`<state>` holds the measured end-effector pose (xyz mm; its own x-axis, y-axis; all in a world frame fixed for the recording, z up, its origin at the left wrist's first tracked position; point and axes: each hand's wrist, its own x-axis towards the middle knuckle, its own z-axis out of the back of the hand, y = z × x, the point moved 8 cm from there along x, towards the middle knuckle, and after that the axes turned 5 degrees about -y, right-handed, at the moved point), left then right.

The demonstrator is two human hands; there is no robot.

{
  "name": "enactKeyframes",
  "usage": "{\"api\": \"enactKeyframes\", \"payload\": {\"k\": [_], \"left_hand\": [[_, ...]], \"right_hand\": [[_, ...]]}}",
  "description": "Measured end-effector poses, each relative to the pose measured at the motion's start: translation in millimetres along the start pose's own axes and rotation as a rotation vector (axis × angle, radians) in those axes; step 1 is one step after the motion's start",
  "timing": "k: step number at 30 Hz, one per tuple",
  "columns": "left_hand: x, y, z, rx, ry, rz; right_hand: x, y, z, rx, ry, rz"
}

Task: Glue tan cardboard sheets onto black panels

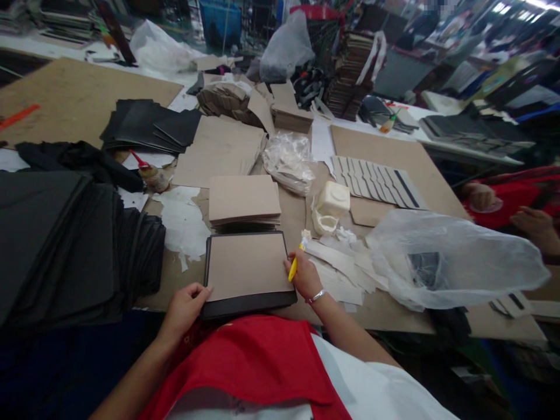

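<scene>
In front of me lies a brown cardboard panel (249,265) on a stack of black sheets (249,306), which shows along its front and left edges. My left hand (188,306) is closed at the stack's left front corner, its thumb on the panel's edge and its other fingers partly hidden. Wrapped in the fingers of my right hand (306,277) is a yellow-handled brush (293,269), its tip pointing away from me. That hand touches the panel's right edge. Just behind stands a pile of brown cardboard panels (244,198).
Black sheets (56,245) are piled high at the left. A glue bottle (153,175) with a red nozzle stands nearby. On the right are a cut-open white container (333,198), paper strips (336,262) and a clear plastic bag (459,256). Another person's hands (481,196) show at far right.
</scene>
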<state>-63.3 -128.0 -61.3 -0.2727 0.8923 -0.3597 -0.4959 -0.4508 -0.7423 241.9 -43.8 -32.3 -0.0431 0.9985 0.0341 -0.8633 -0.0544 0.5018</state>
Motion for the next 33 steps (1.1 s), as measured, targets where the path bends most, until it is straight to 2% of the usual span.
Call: {"api": "enactKeyframes", "payload": {"k": [7, 12, 19, 25, 27, 30, 33], "left_hand": [[6, -2, 4.2, 0.021, -0.043, -0.032], [8, -5, 7.4, 0.042, -0.052, -0.039], [3, -7, 10.4, 0.117, -0.082, -0.066], [2, -21, 12.3, 0.401, -0.026, -0.119], [1, -32, 15.0, 0.544, -0.052, -0.199], [-4, -56, 9.8, 0.692, -0.120, -0.483], [-15, -74, -18.7, 0.761, 0.018, -0.807]], "right_hand": [[5, 5, -4, -0.070, 0.077, 0.004], [10, 5, -7, -0.156, 0.070, 0.026], [10, 15, -4, -0.204, 0.124, 0.025], [10, 18, -3, -0.278, 0.139, 0.024], [10, 19, 0, -0.349, 0.136, 0.047], [13, 24, 20, -0.428, 0.052, 0.091], [16, 39, 54, -0.250, -0.111, 0.155]]}}
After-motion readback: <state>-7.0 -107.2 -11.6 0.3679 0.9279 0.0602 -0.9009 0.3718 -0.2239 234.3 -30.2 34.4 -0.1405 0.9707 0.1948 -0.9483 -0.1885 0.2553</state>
